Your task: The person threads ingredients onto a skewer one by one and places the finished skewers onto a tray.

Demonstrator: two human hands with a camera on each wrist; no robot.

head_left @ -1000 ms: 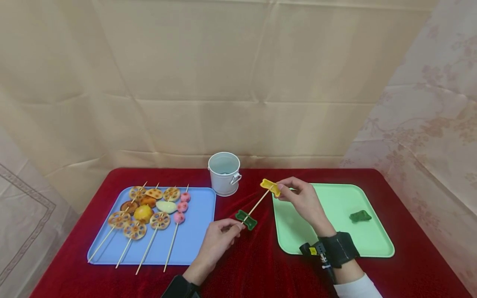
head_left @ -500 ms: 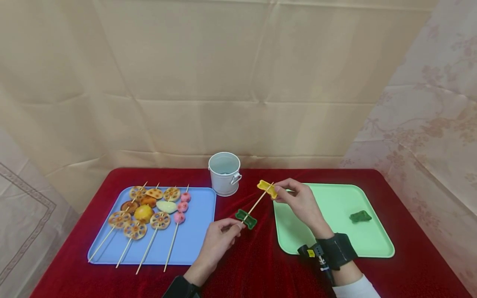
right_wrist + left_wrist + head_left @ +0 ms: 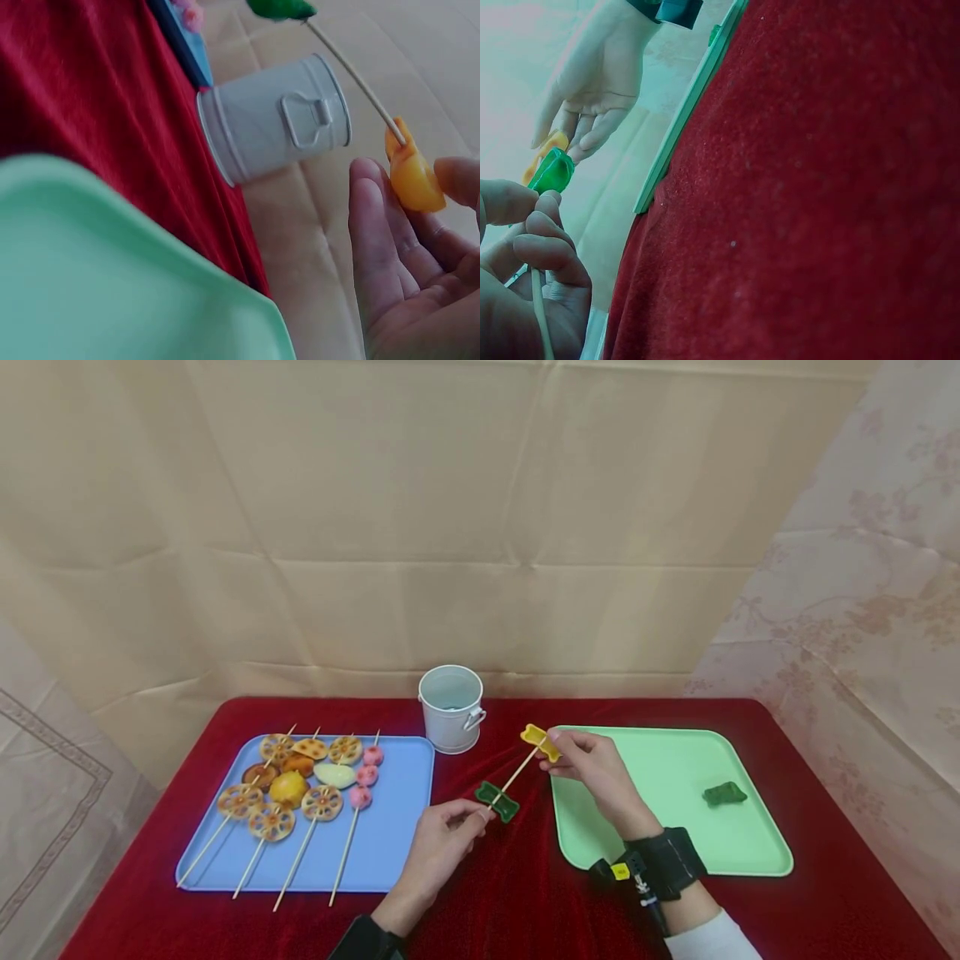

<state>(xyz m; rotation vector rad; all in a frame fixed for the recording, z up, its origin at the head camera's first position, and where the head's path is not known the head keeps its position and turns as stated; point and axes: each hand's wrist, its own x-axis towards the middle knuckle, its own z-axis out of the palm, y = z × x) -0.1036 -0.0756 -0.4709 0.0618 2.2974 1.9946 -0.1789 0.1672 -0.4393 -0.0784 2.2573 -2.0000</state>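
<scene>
My left hand pinches a thin wooden skewer near its lower part, thumb against the fingers. On the skewer just beyond those fingertips sits a green pepper piece. Up at the skewer's far end, my right hand pinches a yellow pepper piece by its right side. From the right wrist view, the skewer's end meets the yellow piece, while the green piece shows farther down the stick. In the left wrist view the green piece overlaps the yellow one.
A blue tray on the left bears several loaded skewers with lotus root slices and pink balls. One green piece lies on the light green tray at right. Behind the hands stands a white bucket. Red cloth covers the table.
My right hand has shifted left, its wrist swinging down and left, still pinching the yellow pepper piece at the skewer's end. My left hand has hardly moved.
</scene>
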